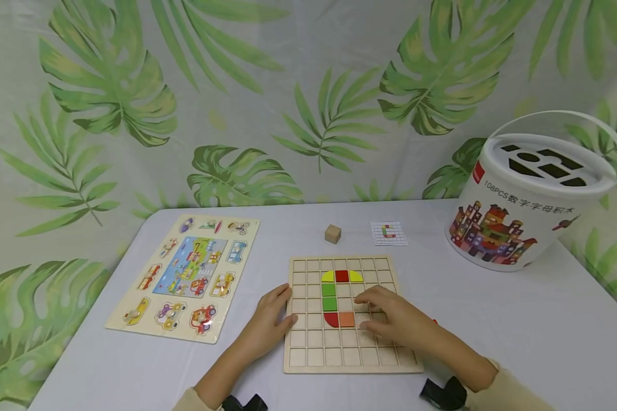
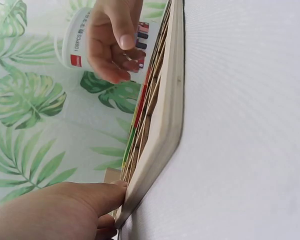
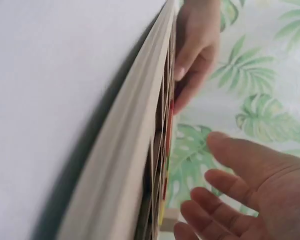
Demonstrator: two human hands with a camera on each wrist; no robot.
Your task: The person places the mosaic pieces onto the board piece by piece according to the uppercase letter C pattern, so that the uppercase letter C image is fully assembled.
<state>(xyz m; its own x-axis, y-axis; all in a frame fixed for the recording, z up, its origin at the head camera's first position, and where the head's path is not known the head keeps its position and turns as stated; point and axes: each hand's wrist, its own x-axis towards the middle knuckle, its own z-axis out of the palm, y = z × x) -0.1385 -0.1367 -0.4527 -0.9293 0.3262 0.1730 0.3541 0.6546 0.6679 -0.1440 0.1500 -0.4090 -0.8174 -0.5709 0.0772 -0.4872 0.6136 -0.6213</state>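
A wooden grid board (image 1: pixel 305 339) lies on the table, bearing flat coloured pieces in a C shape. Yellow quarter-rounds flank a red square (image 1: pixel 341 276) along the top. Two green squares (image 1: pixel 329 297) run down the left side, above a red quarter-round (image 1: pixel 331 319) and an orange square (image 1: pixel 347 319). My left hand (image 1: pixel 265 319) rests against the board's left edge, thumb and fingertips touching the rim. Over the right half of the board hovers my right hand (image 1: pixel 398 319), its fingers loosely bent and apart, with nothing between them in the right wrist view.
Behind the board are a small wooden cube (image 1: pixel 332 233) and a pattern card (image 1: pixel 389 233). To the left lies a vehicle peg puzzle (image 1: pixel 149 305). A white lidded bucket (image 1: pixel 514 211) stands at the back right. Something red (image 1: pixel 435 321) peeks out beside the right forearm.
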